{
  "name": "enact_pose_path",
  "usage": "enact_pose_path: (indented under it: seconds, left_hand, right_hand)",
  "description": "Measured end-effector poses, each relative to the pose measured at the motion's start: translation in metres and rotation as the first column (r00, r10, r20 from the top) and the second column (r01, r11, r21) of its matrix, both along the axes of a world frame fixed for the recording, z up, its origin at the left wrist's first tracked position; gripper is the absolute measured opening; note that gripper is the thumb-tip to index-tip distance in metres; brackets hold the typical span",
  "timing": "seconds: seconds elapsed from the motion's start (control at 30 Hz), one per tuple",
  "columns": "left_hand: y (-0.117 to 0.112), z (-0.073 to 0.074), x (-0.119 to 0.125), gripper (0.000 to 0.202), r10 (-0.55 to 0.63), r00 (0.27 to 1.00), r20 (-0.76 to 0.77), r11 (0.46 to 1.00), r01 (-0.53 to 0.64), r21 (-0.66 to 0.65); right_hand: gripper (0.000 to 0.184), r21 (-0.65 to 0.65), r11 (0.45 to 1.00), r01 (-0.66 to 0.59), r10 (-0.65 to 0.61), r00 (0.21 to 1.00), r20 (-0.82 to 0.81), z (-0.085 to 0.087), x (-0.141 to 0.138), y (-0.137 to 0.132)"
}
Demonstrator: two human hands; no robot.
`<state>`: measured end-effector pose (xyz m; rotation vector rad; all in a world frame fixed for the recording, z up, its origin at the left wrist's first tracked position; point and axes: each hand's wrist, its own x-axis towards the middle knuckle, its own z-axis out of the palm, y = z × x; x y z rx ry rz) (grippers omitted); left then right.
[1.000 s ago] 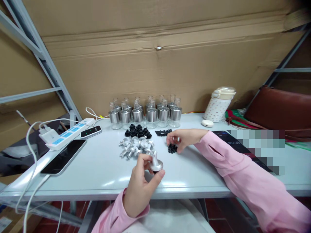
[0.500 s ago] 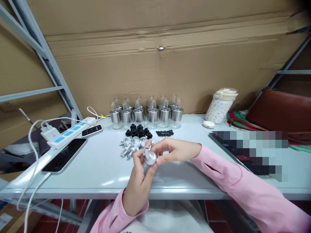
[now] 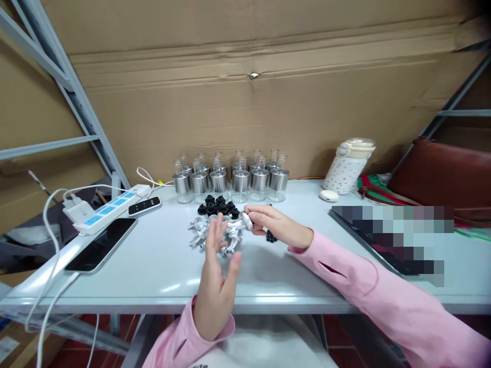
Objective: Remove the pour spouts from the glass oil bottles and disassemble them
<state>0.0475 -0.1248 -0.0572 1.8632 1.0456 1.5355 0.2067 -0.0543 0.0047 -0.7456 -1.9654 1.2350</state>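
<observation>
My right hand [image 3: 274, 225] pinches a silver pour spout [image 3: 245, 221] by its round base, its narrow end pointing left. Just left and below, my left hand [image 3: 217, 283] is raised with fingers stretched and thumb apart, holding nothing. Behind its fingertips lies a loose pile of silver spouts [image 3: 198, 236], partly covered by the hand. Black ribbed stoppers [image 3: 212, 207] are heaped directly beyond that pile. A small cluster of black pieces [image 3: 271, 236] shows on the table under my right hand.
Two rows of glass bottles with steel sleeves [image 3: 241, 181] stand at the back. At left are a power strip [image 3: 111, 209], a phone [image 3: 102, 245] and a small black device [image 3: 144, 206]. A tumbler [image 3: 347, 166], a dark tablet-like device [image 3: 360, 237] and a brown bag [image 3: 441, 174] are at right.
The left hand has let go of the silver spout and its fingers have opened. The right hand now holds the spout alone, moved slightly up and away.
</observation>
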Motion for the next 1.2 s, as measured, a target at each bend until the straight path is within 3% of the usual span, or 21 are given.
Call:
enact_pose_path:
  seconds: [0.13, 0.2, 0.43, 0.6, 0.8, 0.9, 1.0, 1.07, 1.2]
  left_hand:
    - [0.006, 0.010, -0.013, 0.037, 0.246, 0.953, -0.175, 0.953, -0.205, 0.222]
    - [0.009, 0.013, -0.018, 0.031, 0.320, 0.924, -0.210, 0.919, -0.249, 0.306]
    - [0.009, 0.012, -0.017, 0.007, 0.278, 0.895, -0.348, 0.927, -0.155, 0.343]
    - [0.011, 0.013, -0.015, 0.016, 0.260, 0.871, -0.417, 0.938, -0.125, 0.324]
    - [0.013, 0.020, -0.010, 0.025, 0.295, 0.848, -0.440, 0.934, -0.159, 0.320]
    - [0.009, 0.023, -0.010, 0.034, 0.331, 0.863, -0.382, 0.923, -0.212, 0.320]
    - [0.006, 0.025, -0.014, 0.041, 0.336, 0.896, -0.292, 0.923, -0.250, 0.294]
    - [0.006, 0.026, -0.018, 0.043, 0.295, 0.925, -0.241, 0.941, -0.238, 0.239]
    - [0.009, 0.029, -0.025, 0.049, 0.146, 0.979, -0.142, 0.987, -0.135, 0.085]
  right_hand:
    - [0.046, 0.102, 0.987, 0.123, -0.131, 0.988, 0.076, -0.003, 0.000, 0.001]
    - [0.048, 0.129, 0.981, 0.143, -0.158, 0.981, 0.114, -0.003, -0.003, -0.003]
    - [0.044, 0.139, 0.979, 0.146, -0.174, 0.961, 0.215, -0.002, -0.019, -0.019]
    - [0.031, 0.110, 0.978, 0.180, -0.199, 0.960, 0.199, -0.005, -0.021, -0.018]
    - [0.046, 0.077, 0.943, 0.325, -0.333, 0.930, 0.156, -0.006, -0.024, -0.020]
    - [0.049, -0.085, 0.973, 0.214, -0.208, 0.975, 0.080, -0.002, -0.028, -0.025]
    - [0.048, -0.244, 0.967, 0.068, -0.072, 0.997, -0.006, 0.006, -0.030, -0.031]
    - [0.047, -0.198, 0.979, 0.045, -0.046, 0.999, 0.001, 0.012, -0.030, -0.035]
    - [0.047, 0.060, 0.995, 0.074, -0.080, 0.992, 0.100, 0.021, -0.026, -0.043]
